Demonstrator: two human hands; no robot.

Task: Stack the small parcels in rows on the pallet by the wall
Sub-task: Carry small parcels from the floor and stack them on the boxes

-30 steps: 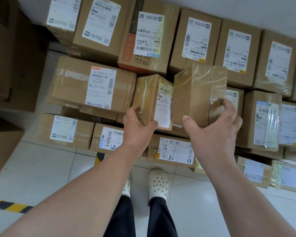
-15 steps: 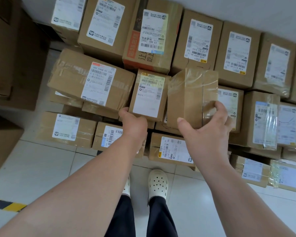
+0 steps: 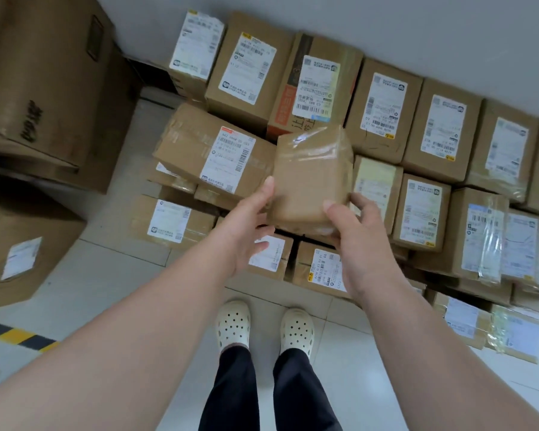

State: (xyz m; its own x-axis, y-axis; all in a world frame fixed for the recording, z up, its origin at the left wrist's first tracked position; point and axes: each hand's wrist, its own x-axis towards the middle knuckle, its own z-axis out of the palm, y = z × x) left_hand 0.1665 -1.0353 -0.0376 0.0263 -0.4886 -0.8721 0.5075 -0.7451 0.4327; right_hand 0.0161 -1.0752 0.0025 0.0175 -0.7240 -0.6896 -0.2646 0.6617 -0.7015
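A small brown parcel [image 3: 308,178] wrapped in clear tape, no label showing, is tilted over the middle of the parcel stack by the wall. My right hand [image 3: 361,244] grips its lower right corner, thumb on the top face and fingers round the side. On the parcel's left edge lies the thumb of my left hand [image 3: 246,225], whose fingers reach straight out below it. A long labelled parcel [image 3: 212,154] lies just to the left. Along the wall stands a back row of labelled parcels [image 3: 383,107]. The pallet itself is hidden under the boxes.
Large cartons [image 3: 44,88] stand at the left, another labelled carton [image 3: 22,253] in front of them. More small parcels [image 3: 479,237] fill the right side. My feet in white clogs [image 3: 234,321] stand on the tiled floor near yellow-black floor tape [image 3: 13,334].
My left hand let go of the labelled parcel it had set down and moved to the taped parcel. My right hand carried the taped parcel leftward over that spot.
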